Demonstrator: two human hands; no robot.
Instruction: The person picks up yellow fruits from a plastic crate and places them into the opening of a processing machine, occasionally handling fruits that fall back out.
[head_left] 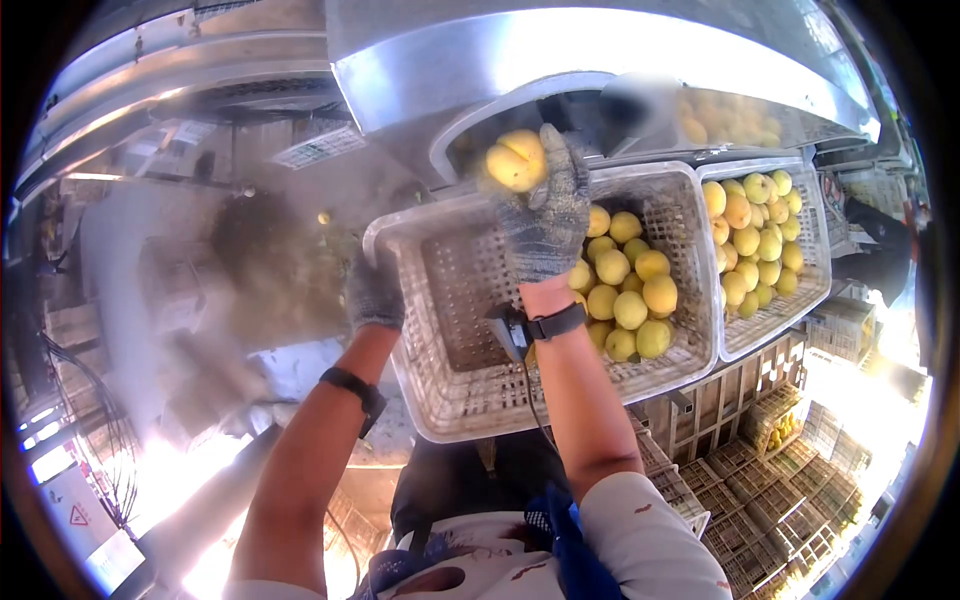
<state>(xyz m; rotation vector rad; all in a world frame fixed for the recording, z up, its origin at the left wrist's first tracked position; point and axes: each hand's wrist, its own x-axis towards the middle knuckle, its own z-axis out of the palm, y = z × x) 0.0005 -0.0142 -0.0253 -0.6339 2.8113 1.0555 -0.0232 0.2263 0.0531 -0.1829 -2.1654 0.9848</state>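
My right hand (548, 210), in a grey knit glove, is raised over the middle of a pale plastic crate (440, 400). Its fingers are closed on a yellow peach (516, 161) with a dark crease, close to the metal machine. Below and to the right of that wrist, a heap of yellow peaches (630, 300) fills the right part of the crate, while bare perforated bottom shows on the left. My left hand (376, 290), also gloved, is at the crate's left rim, its fingers blurred and partly hidden there.
A second crate (768, 335) of peaches stands against the right side of the first. Shiny metal housing (560, 60) spans the far side, with more peaches (735, 118) behind its edge. Stacked crates (760, 510) lie at lower right. A person's dark-clothed leg (875, 245) shows far right.
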